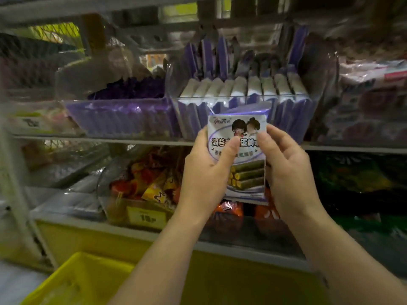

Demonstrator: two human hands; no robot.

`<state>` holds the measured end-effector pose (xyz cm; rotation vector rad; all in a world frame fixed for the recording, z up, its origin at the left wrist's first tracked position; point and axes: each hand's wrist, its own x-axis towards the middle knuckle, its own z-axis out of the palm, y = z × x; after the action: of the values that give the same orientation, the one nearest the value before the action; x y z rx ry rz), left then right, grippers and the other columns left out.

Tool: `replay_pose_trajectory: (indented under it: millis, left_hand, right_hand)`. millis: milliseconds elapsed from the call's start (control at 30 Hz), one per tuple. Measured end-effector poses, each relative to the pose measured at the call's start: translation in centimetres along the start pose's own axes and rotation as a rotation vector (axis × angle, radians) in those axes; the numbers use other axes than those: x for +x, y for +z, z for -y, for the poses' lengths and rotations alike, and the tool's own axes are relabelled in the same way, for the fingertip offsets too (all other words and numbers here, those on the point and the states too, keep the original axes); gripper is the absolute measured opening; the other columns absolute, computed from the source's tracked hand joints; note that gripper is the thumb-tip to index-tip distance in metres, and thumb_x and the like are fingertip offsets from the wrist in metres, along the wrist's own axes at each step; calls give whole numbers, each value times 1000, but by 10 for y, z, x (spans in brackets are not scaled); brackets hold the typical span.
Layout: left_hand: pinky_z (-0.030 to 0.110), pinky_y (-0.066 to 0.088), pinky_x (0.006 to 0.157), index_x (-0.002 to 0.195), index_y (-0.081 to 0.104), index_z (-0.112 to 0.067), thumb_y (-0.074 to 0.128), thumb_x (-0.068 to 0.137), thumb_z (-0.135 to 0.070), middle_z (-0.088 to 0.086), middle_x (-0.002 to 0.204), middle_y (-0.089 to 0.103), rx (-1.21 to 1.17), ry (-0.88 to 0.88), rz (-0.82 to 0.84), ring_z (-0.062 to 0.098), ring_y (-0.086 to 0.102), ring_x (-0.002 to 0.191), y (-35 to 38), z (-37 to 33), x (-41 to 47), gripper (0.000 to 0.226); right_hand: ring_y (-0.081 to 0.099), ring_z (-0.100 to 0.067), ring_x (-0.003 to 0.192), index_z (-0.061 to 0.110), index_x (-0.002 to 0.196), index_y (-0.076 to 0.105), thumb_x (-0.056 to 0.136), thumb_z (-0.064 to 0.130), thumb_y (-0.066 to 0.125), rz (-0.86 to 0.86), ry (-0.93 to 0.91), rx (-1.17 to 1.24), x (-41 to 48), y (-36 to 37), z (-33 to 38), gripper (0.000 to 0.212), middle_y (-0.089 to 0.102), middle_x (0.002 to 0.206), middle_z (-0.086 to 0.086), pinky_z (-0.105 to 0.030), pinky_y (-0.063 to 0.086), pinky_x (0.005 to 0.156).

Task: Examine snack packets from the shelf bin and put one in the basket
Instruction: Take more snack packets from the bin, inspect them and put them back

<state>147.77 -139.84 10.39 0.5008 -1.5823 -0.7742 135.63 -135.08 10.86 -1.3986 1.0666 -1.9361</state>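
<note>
Low at the left sits the yellow basket (72,280), well apart from the hands. The left hand (204,170) is raised, its grip pinching the snack packet (242,155) with the thumb across its front. The right hand (286,166) pinches the opposite edge, holding the packet upright before the clear shelf bin (220,97)

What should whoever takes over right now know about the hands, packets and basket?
Left hand and right hand both grip one white-and-purple seaweed-roll snack packet, held upright, front toward the person.
Clear plastic shelf bin behind it holds the other purple packets, upright in rows.
Yellow plastic basket sits lower left; no packet visible in it.
Done: one packet out, under examination.
Left: put one in the basket.
</note>
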Motion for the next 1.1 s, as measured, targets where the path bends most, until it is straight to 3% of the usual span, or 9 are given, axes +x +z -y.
replay_pose_trajectory:
  millis: [67, 167, 300, 433, 533, 633, 833, 1000, 1100]
  left_hand:
    - [20, 54, 81, 120, 57, -20, 60, 93, -36, -11, 105, 71, 2, -8, 50, 1, 67, 98, 6, 11, -10, 32]
    - [25, 55, 84, 124, 56, -20, 62, 93, -36, -11, 107, 70, 13, -35, 86, 4, 67, 99, 16, 28, -21, 35]
    - [34, 56, 86, 122, 59, -25, 62, 88, -45, -6, 108, 72, -70, -108, 80, 10, 69, 101, 21, 36, -23, 39]
    - [34, 58, 77, 96, 70, -30, 63, 83, -48, 1, 95, 75, -191, -152, -12, 19, 72, 92, 17, 36, -21, 23]
    - [45, 58, 79, 86, 74, -26, 70, 77, -41, 12, 92, 75, -325, -266, 2, 31, 71, 90, 12, 36, -19, 18]
    - [42, 58, 76, 82, 74, -22, 69, 78, -26, 16, 89, 73, -414, -343, 31, 29, 70, 83, 6, 37, -19, 7]
    - [30, 58, 60, 80, 69, -15, 66, 86, -12, 11, 79, 73, -484, -411, 7, 22, 72, 71, 0, 37, -21, 8]
    - [32, 58, 58, 82, 66, -7, 67, 73, -27, 15, 76, 72, -505, -426, -51, 24, 71, 67, 1, 33, -21, 22]
    - [34, 60, 61, 74, 71, -15, 64, 84, -24, 14, 77, 73, -508, -430, -97, 24, 71, 68, 1, 34, -20, 15]
  right_hand:
    - [71, -24, 99, 22, 103, 70, 74, 52, 66, -9, 33, 73, -2, -1, -7, 42, 74, 104, -7, -49, 55, 89]
    - [74, -26, 88, 21, 87, 72, 78, 46, 65, -54, 65, 142, -3, -4, -19, 27, 76, 93, -9, -38, 60, 74]
    - [74, -27, 87, 17, 89, 72, 79, 42, 64, -102, 118, 188, -4, -9, -29, 28, 76, 92, -11, -36, 60, 70]
    - [73, -30, 89, 15, 90, 72, 78, 41, 65, -74, 131, 182, -10, -9, -38, 30, 75, 93, -14, -44, 60, 75]
    - [73, -31, 85, 9, 93, 72, 81, 35, 65, -47, 173, 201, -12, -10, -39, 30, 75, 91, -16, -39, 60, 71]
    - [73, -29, 76, 12, 84, 74, 89, 20, 62, -74, 212, 206, -12, -10, -40, 16, 75, 84, -17, -34, 59, 63]
    - [74, -31, 81, 17, 80, 77, 90, 25, 60, -92, 248, 194, -17, -4, -47, 21, 75, 86, -16, -40, 59, 70]
    - [74, -30, 85, 17, 85, 78, 94, 33, 55, -95, 257, 210, -18, -1, -49, 29, 75, 90, -16, -41, 59, 74]
    - [73, -30, 89, 17, 89, 78, 98, 40, 44, -63, 303, 259, -18, -2, -52, 42, 75, 94, -16, -40, 59, 75]
